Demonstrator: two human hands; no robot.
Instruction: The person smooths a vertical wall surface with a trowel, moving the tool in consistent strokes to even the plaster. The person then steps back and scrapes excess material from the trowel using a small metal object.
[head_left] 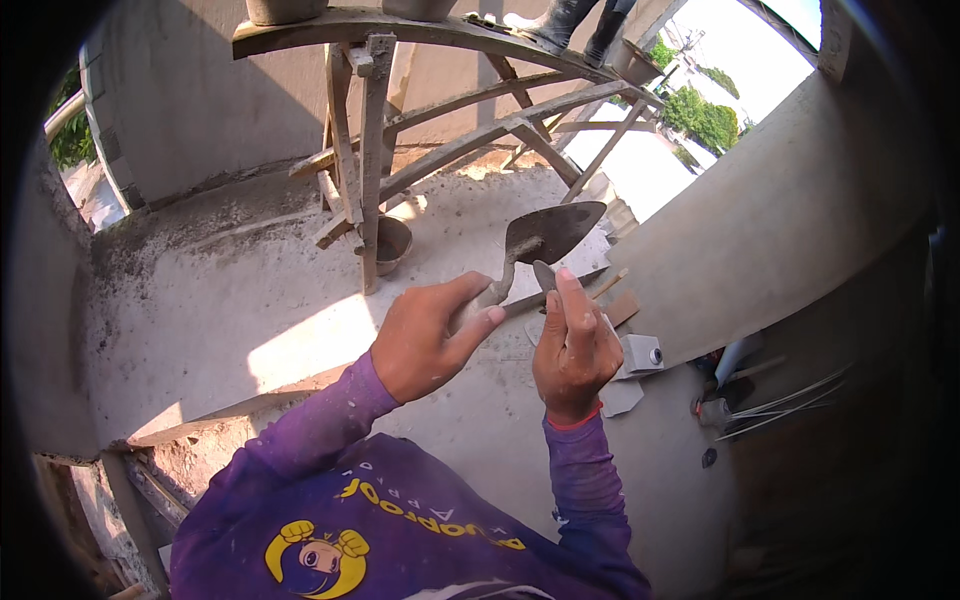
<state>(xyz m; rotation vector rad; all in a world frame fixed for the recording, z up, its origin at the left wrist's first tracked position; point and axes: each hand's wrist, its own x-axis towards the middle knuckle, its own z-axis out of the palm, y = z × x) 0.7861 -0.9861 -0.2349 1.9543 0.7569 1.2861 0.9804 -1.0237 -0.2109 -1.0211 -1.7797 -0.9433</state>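
My left hand (425,335) is closed around the mortar-smeared handle of a pointing trowel (560,232), whose dark pointed blade is turned up and to the right. Close beside the trowel's neck, my right hand (578,350) pinches a small grey metal blade (544,274) with a rounded tip. The rest of that tool is hidden in my fingers. The small blade lies right under the trowel's blade; I cannot tell whether the two touch. Both hands are held up in front of my chest.
A wooden scaffold (372,150) stands ahead, with a person in dark boots (550,25) on its plank beside buckets (285,10). Beneath it sits another bucket (393,243). A white box (640,354) lies to the right, near thin rods (790,402). A step edge (290,388) crosses the floor.
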